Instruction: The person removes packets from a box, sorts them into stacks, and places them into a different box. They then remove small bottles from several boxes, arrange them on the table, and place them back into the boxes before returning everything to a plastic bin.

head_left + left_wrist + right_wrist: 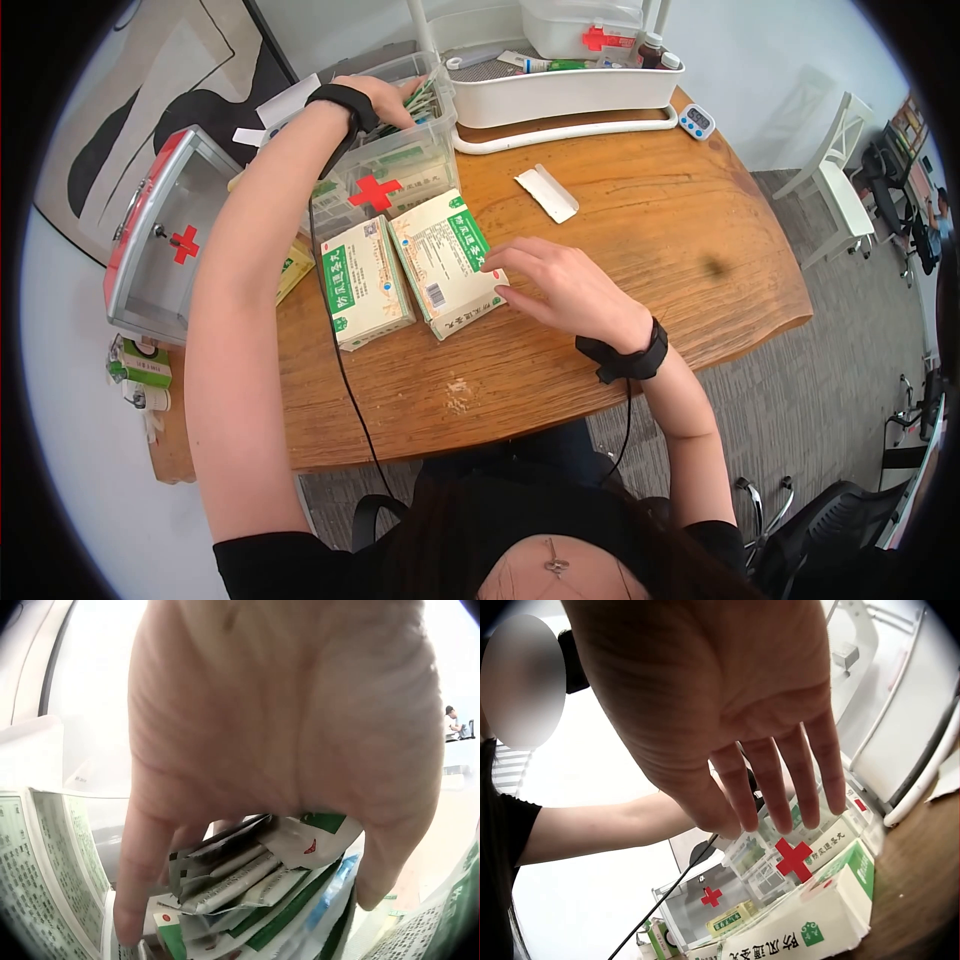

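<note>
My left hand (pixel 378 98) reaches down into a clear plastic bin (pixel 443 135) with a red cross on its front. Its thumb and fingers hold a bundle of flat medicine sachets (pixel 262 889), white, green and silver, between them. In front of the bin, two white-and-green medicine boxes (pixel 362 290) lie side by side on the table. Over the corner of the right-hand medicine box (pixel 450 265) hovers my right hand (pixel 570 285), its fingers loosely extended with nothing in them.
A red-edged case (pixel 150 240) with a clear panel stands at the left. Behind is a white rack (pixel 570 105) holding bottles and a tub. A folded white card piece (pixel 547 192) lies mid-table, a small timer (pixel 697 122) at the back right. Thin black cables (pixel 345 375) run from both wrists.
</note>
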The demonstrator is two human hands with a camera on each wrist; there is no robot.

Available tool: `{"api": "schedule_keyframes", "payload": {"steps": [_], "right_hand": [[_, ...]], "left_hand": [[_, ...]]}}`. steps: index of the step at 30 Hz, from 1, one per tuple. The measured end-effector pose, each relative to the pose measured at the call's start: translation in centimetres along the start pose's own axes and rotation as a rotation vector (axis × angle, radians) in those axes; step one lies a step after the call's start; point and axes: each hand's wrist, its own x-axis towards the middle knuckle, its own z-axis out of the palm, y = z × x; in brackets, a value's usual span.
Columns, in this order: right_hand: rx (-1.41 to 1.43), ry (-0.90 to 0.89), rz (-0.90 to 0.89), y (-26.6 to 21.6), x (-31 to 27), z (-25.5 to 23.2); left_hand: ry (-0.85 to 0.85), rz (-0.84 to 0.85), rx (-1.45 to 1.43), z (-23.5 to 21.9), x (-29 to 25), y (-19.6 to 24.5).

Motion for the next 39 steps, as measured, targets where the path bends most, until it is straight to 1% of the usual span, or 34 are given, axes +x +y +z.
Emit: {"api": "schedule_keyframes", "payload": {"steps": [1,5,7,8,10,12,14,16,17,18,19,20,21,23,24,25,27,29,31,33,35,36,37,38,39], "right_hand": [[0.001,0.000,-0.003,0.0,0.0,0.1],[-0.001,-0.003,-0.006,0.1,0.0,0.2],[-0.003,0.003,-0.009,0.1,0.0,0.2],[-0.001,0.009,-0.010,0.2,0.0,0.2],[0.002,0.012,-0.005,0.2,0.0,0.2],[0.005,0.020,0.002,0.3,0.0,0.4],[0.037,0.115,-0.079,0.7,0.0,0.7],[0.032,0.096,-0.060,0.8,0.0,0.8],[0.030,0.076,-0.052,0.8,0.1,0.7],[0.012,0.089,-0.029,1.0,0.0,0.8],[0.012,0.096,-0.042,1.2,0.0,1.0],[0.010,0.105,-0.058,1.3,0.0,1.2],[-0.011,0.119,-0.037,1.4,-0.1,1.1],[0.027,0.101,-0.048,1.5,-0.1,1.3],[0.031,0.093,-0.040,1.5,-0.1,1.3],[0.027,0.096,-0.034,1.4,-0.2,1.2],[-0.024,0.068,-0.032,1.3,-0.1,1.0],[-0.025,0.073,-0.025,1.0,-0.1,1.0],[-0.021,0.069,-0.041,0.8,0.1,0.6],[-0.004,0.113,-0.025,0.6,0.2,0.4],[-0.007,0.102,-0.036,0.6,0.4,0.5],[-0.020,0.153,-0.057,0.5,0.5,0.6],[-0.032,0.203,-0.077,0.3,0.6,0.6],[-0.038,0.182,-0.062,-0.1,0.7,0.5],[-0.026,0.170,-0.074,-0.4,0.7,0.7]], "left_hand": [[-0.049,-0.019,-0.081,-0.4,-0.6,0.4],[-0.048,-0.079,-0.101,-0.6,-1.2,0.5],[0.005,0.018,-0.075,-0.5,-0.8,-0.2],[0.005,0.018,-0.075,-0.5,-0.6,-0.4],[0.068,0.108,-0.144,-0.6,-0.5,-0.4],[0.068,0.086,-0.185,-0.7,-1.0,-0.1],[0.068,0.073,-0.225,-1.1,-1.9,0.3],[0.028,0.133,-0.251,-1.5,-2.2,0.3],[0.002,0.178,-0.245,-1.5,-1.6,-0.3],[0.008,0.203,-0.267,-1.3,-0.9,-0.8],[0.012,0.228,-0.290,-1.0,-0.5,-1.1],[0.021,0.194,-0.253,-1.2,-1.0,-0.8],[0.035,0.163,-0.216,-1.6,-1.4,-0.4],[0.094,0.216,-0.210,-0.9,-0.2,-1.5],[0.179,0.221,-0.117,0.0,1.5,-2.7],[0.181,0.229,-0.116,-0.5,1.5,-2.3],[0.132,0.200,-0.160,-1.2,0.8,-2.4],[0.100,0.148,-0.190,-2.3,-1.1,-1.2],[0.186,0.218,-0.228,-3.1,-2.2,-1.3],[0.187,0.194,-0.287,-4.0,-3.0,-1.9],[0.297,0.082,-0.347,-4.6,-3.1,-2.7],[0.293,0.062,-0.350,-5.3,-2.1,-4.4],[0.373,0.143,-0.318,-5.9,-0.3,-7.2],[0.452,0.225,-0.285,-5.8,0.2,-9.0],[0.639,0.216,-0.296,-7.5,-7.3,-3.3]]}}
